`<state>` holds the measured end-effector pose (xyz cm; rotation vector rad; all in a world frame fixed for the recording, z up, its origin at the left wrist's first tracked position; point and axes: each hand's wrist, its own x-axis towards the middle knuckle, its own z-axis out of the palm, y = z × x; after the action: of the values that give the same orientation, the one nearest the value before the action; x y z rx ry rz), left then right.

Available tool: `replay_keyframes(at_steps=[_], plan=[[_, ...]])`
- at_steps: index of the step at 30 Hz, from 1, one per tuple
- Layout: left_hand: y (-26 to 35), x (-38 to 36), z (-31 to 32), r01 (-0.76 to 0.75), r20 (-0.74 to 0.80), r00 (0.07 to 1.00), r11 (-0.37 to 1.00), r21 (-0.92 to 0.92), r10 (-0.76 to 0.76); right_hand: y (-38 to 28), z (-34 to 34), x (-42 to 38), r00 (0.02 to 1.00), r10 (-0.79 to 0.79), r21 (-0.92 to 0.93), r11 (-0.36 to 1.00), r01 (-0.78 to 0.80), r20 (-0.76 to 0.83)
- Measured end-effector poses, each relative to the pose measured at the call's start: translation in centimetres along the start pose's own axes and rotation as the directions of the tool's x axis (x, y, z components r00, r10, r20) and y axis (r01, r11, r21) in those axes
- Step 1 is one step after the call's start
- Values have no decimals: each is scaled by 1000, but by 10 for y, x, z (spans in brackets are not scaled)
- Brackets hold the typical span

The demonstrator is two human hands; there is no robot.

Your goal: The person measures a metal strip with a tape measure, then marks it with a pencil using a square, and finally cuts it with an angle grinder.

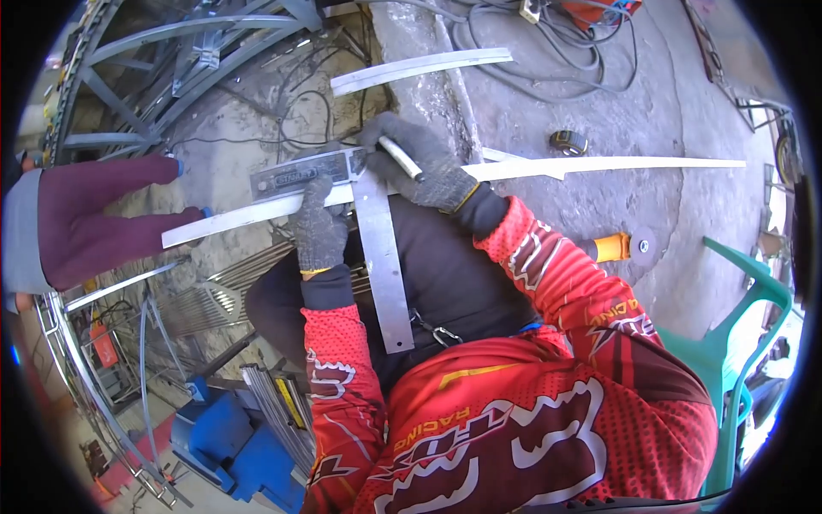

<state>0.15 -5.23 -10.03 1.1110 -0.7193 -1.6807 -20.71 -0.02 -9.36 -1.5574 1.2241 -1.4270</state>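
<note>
Person in maroon trousers [107, 218], far left of frame. Arched metal frame [193, 38], upper left; blue plastic item [227, 441], lower left. Left hand [322, 230], gloved, centre-left: thumb and fingers clamped about a metal bar [235, 217], which slants from left of frame toward centre. Square [385, 270]: stock along the bar's upper edge, blade pointing down over the lap, centre. Right hand [424, 167], gloved, just right of the stock: pinching a white marker [400, 158]. Pale strip [634, 165] extends rightward from that hand; cannot tell whether it is the same bar. Black-and-yellow object [568, 142] on floor, upper right. Yellow tool with disc [613, 248], below it. Green chair [745, 343], right edge.
</note>
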Motion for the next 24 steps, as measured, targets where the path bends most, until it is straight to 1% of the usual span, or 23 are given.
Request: replay_keyframes(at_steps=[1,2,4,6,7,8,10,11,12,13,14,16,17,18,19,20,21,22,23,24], plan=[[0,-2,5,-52,29,998,999,1,52,2,-3,-5,996,-1,17,1000,3,-93],[-1,0,3,-45,30,999,999,1,45,3,-6,-11,983,-1,33,999,8,-185],[-2,1,0,-61,14,998,998,-13,61,7,-9,-24,987,-13,19,1000,16,-160],[-2,0,3,-61,26,998,997,-42,62,7,-9,-32,979,-133,-149,983,111,-153],[-1,3,-2,-43,54,998,998,-51,46,4,-11,-32,982,-138,-198,974,111,-128],[-2,5,-6,-27,81,996,998,-60,31,5,-10,-32,982,-135,-200,974,107,-129],[-4,5,-6,-37,91,995,997,-73,44,7,-8,-29,981,-117,-99,990,102,-155],[-2,3,-3,-50,98,994,995,-85,58,7,-8,-29,981,-115,-99,990,101,-155],[0,1,0,-49,97,994,995,-86,58,7,-9,-28,980,-163,-85,985,153,-113],[3,-1,3,-16,67,998,995,-102,23,7,-9,-28,975,-210,-69,976,205,-72],[4,-4,4,18,37,999,993,-120,-13,7,-10,-27,975,-209,-69,977,204,-72],[5,-2,-2,18,25,1000,993,-118,-15,9,-14,-26,962,-272,3,962,272,3],[5,-1,-3,14,12,1000,993,-116,-12,10,-15,-26,962,-273,1,962,273,3],[3,-1,-4,12,11,1000,993,-118,-11,11,-15,-26,956,-290,-45,956,291,41],[8,-7,6,0,20,1000,985,-175,3,12,-14,-25,949,-305,-88,946,312,81],[12,-10,10,-13,27,999,974,-228,20,13,-13,-25,947,-309,-82,945,316,85],[10,-6,3,-20,20,999,974,-227,25,13,-10,-25,964,-265,2,964,265,30],[9,-2,-1,-29,50,998,982,-189,39,7,-7,-23,976,-215,89,972,216,-20],[9,2,-6,-38,81,995,988,-150,50,-1,-5,-22,992,-122,182,975,127,-37],[7,4,-10,-42,78,996,988,-149,54,-4,-5,-18,992,-124,186,974,129,-35]])
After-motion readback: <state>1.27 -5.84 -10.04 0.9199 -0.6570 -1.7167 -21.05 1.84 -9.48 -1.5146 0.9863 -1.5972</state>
